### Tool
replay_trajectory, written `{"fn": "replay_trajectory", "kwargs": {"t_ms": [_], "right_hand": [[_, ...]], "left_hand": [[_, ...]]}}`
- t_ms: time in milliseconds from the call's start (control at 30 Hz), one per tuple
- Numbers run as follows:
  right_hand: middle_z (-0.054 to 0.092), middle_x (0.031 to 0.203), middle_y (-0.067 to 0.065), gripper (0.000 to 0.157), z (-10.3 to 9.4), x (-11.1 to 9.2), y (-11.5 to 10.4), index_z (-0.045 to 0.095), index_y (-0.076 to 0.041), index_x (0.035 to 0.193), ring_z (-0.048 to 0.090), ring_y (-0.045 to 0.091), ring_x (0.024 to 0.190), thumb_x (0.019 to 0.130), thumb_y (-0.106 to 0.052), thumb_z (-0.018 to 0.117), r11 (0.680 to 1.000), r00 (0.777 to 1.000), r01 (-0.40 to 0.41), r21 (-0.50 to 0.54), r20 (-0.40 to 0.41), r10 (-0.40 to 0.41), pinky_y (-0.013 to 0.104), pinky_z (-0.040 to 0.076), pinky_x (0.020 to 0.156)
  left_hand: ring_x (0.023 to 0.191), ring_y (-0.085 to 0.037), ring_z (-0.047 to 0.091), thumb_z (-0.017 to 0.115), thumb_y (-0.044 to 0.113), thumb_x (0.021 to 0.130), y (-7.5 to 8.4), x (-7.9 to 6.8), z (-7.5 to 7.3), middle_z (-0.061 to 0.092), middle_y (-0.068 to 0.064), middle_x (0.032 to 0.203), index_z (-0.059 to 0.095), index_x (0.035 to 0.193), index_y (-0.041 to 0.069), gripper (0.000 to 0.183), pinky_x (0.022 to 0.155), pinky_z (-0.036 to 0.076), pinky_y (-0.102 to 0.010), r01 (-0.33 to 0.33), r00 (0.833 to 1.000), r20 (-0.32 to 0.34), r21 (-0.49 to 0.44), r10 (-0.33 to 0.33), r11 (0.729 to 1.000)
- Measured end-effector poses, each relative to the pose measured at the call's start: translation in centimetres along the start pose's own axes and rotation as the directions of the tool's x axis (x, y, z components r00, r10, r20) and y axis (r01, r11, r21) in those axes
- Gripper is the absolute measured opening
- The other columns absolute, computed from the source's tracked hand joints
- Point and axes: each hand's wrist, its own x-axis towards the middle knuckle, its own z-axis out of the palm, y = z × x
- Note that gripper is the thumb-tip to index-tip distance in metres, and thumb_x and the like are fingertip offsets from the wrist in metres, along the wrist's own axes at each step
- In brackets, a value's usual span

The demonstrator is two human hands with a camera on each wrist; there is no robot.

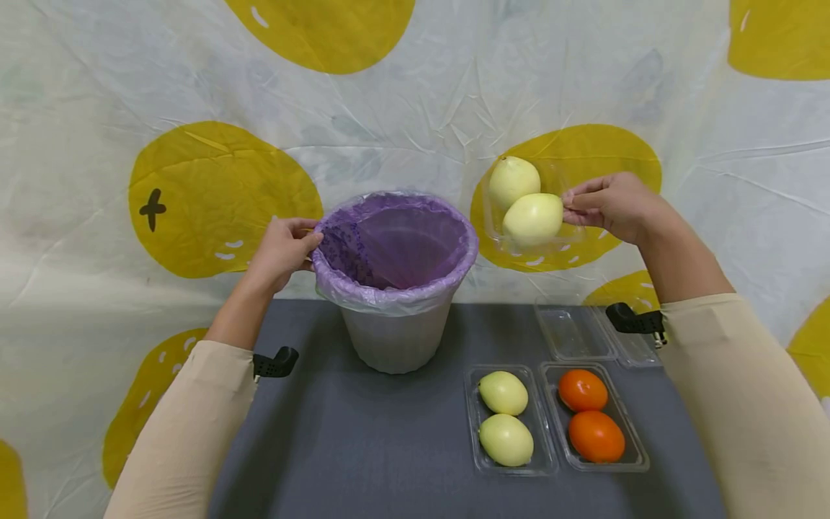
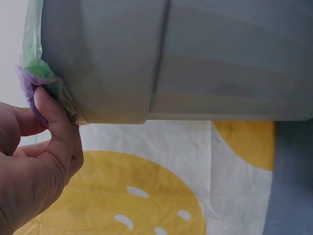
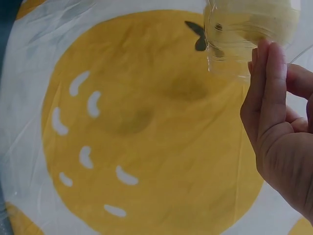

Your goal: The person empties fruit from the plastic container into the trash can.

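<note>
My left hand (image 1: 283, 249) pinches the rim of a pale waste bin (image 1: 395, 335) at its left side. A purple bin liner (image 1: 415, 249) is folded over that rim. In the left wrist view, thumb and fingers of the left hand (image 2: 44, 152) grip the liner's edge (image 2: 41, 73) against the bin wall. Raised to the right of the bin, my right hand (image 1: 616, 205) pinches the edge of a clear plastic box (image 1: 496, 229). Two pale yellow-green fruits (image 1: 533, 218) lie in the box. The right wrist view shows only part of that box (image 3: 232, 66).
At the front right, one clear box (image 1: 476, 440) holds two pale fruits (image 1: 506, 440). Beside it, another box (image 1: 638, 458) holds two orange-red fruits (image 1: 596, 436). Flat clear plastic pieces (image 1: 573, 333) lie behind. A patterned cloth (image 1: 389, 115) hangs behind the grey table (image 1: 363, 454).
</note>
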Motion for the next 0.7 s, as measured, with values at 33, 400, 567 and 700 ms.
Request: {"fn": "replay_trajectory", "kwargs": {"t_ms": [33,400,567,700], "right_hand": [[0.074,0.09,-0.002,0.023,0.2,0.1,-0.3,0.08,-0.015,0.087,0.074,0.009,0.079,0.102,-0.01,0.063,1.0,1.0,0.006,0.006,0.002,-0.006,0.02,0.061,0.077],[0.073,0.094,0.004,0.017,3.8,1.8,-3.4,0.079,-0.008,0.089,0.075,0.013,0.081,0.1,-0.007,0.066,0.997,1.0,0.007,0.074,0.022,-0.009,0.023,0.062,0.078],[0.074,0.091,0.006,0.02,5.7,2.8,-4.0,0.079,-0.003,0.086,0.075,0.015,0.078,0.098,0.001,0.065,0.99,0.999,0.016,0.138,0.026,-0.02,0.024,0.062,0.075],[0.074,0.085,0.007,0.022,7.1,3.6,-4.2,0.079,-0.002,0.081,0.075,0.015,0.074,0.097,0.005,0.065,0.99,0.999,0.038,0.135,0.014,-0.04,0.025,0.063,0.072]], "left_hand": [[0.082,-0.01,0.062,0.051,0.016,0.11,0.0,0.0,0.0,0.051,-0.023,0.138,0.041,0.157,0.001,0.051,0.065,0.059,-0.022,-0.002,1.0,-0.001,-0.001,0.002,1.0],[0.083,-0.011,0.062,0.051,0.017,0.11,-0.2,0.1,-0.1,0.051,-0.022,0.137,0.041,0.157,0.001,0.05,0.066,0.059,-0.022,0.003,1.0,0.003,0.005,-0.003,1.0],[0.083,-0.012,0.062,0.051,0.017,0.11,-0.2,0.1,-0.2,0.052,-0.022,0.137,0.042,0.157,0.002,0.05,0.066,0.059,-0.022,0.003,1.0,-0.002,0.008,-0.003,1.0],[0.083,-0.012,0.062,0.051,0.017,0.11,-0.3,0.2,-0.2,0.051,-0.022,0.138,0.041,0.157,0.002,0.051,0.065,0.059,-0.022,0.001,1.0,-0.002,0.009,-0.001,1.0]]}}
